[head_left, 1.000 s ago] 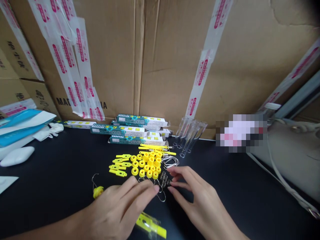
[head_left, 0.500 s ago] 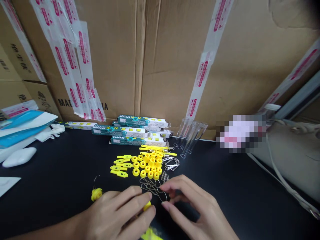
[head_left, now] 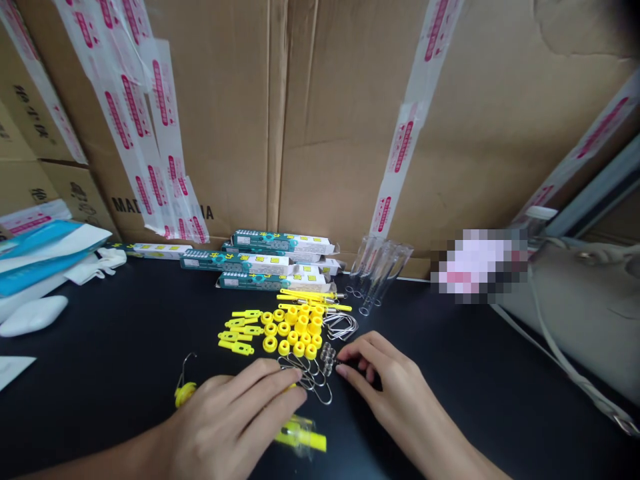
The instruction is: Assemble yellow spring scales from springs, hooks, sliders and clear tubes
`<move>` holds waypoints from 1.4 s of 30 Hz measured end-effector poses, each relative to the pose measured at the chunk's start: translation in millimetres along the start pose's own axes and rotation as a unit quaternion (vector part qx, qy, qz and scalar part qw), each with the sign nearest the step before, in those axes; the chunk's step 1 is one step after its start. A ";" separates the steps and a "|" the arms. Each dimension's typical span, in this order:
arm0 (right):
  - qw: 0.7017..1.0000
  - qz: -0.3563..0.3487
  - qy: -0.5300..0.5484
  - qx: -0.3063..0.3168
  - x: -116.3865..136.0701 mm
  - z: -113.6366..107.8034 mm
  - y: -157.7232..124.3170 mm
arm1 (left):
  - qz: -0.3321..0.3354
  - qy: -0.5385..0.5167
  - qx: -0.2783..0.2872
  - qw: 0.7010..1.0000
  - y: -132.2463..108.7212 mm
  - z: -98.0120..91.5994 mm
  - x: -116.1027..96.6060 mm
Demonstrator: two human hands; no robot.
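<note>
My left hand (head_left: 235, 420) is closed with bent fingers over the near part of the table. A bit of yellow plastic shows between its fingertips; the rest is hidden. Below them lies a clear tube with yellow plastic inside (head_left: 303, 437), and left of the hand is a yellow piece with a wire hook (head_left: 185, 395). My right hand (head_left: 383, 373) pinches a small metal spring at the right side of the coil springs (head_left: 327, 359). Between the hands lie several bent wire hooks (head_left: 320, 395). Yellow caps and rings (head_left: 300, 327) stand just beyond.
Flat yellow pieces (head_left: 239, 337), yellow strips with springs (head_left: 315, 300) and U-shaped metal rods (head_left: 343, 327) lie farther back. Clear tubes (head_left: 377, 273) and printed boxes (head_left: 275, 280) are near the cardboard wall (head_left: 330, 133). At right is a grey bag (head_left: 590, 320).
My right hand has moved from the wire hooks up and right to the springs. My left hand has shifted slightly left, and more of the clear tube below it shows.
</note>
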State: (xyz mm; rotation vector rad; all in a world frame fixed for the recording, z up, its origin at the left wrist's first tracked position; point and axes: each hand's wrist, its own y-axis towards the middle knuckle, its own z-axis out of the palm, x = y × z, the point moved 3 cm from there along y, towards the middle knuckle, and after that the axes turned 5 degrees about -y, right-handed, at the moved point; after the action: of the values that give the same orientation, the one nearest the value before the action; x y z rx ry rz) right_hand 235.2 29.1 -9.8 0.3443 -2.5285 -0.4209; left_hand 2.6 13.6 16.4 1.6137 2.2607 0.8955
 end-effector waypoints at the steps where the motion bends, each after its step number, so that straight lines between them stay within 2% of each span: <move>1: 1.000 0.003 0.004 -0.001 0.9 -1.3 0.8 | -0.001 -0.003 0.002 1.000 -0.1 1.2 0.5; 7: 0.999 0.035 0.035 0.006 4.4 -6.1 0.1 | -0.003 0.009 0.016 1.000 -1.9 5.4 2.1; 13: 0.999 -0.032 0.027 -0.005 4.2 -1.2 -5.3 | 0.014 0.025 0.034 0.999 -4.0 5.3 1.3; 18: 0.998 -0.043 0.022 -0.039 1.3 3.2 -8.0 | 0.009 0.030 0.018 0.999 0.1 4.2 0.0; 21: 0.999 -0.031 0.023 -0.038 -1.5 -0.3 -6.0 | -0.015 0.025 -0.003 1.000 3.8 3.3 -0.2; 26: 0.997 -0.033 -0.054 -0.036 -18.2 -9.5 7.0 | -0.019 0.028 -0.023 0.999 10.9 0.8 -1.2; 30: 0.994 -0.063 -0.084 -0.007 -35.6 -1.9 15.1 | -0.025 0.035 -0.023 0.999 15.8 -0.7 -0.6; 34: 0.996 -0.034 -0.078 -0.006 -46.9 3.6 17.0 | -0.022 0.047 -0.041 0.998 19.2 -4.7 -0.3; 42: 0.996 0.002 -0.082 -0.018 -56.4 -4.4 17.5 | -0.024 0.053 -0.040 0.998 18.3 -6.7 -0.8</move>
State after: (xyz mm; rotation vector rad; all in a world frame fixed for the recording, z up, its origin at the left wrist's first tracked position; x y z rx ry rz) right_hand 281.1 62.6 -26.6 0.3025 -2.6763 -0.5126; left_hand 13.7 14.4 32.4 1.5045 2.2920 1.0672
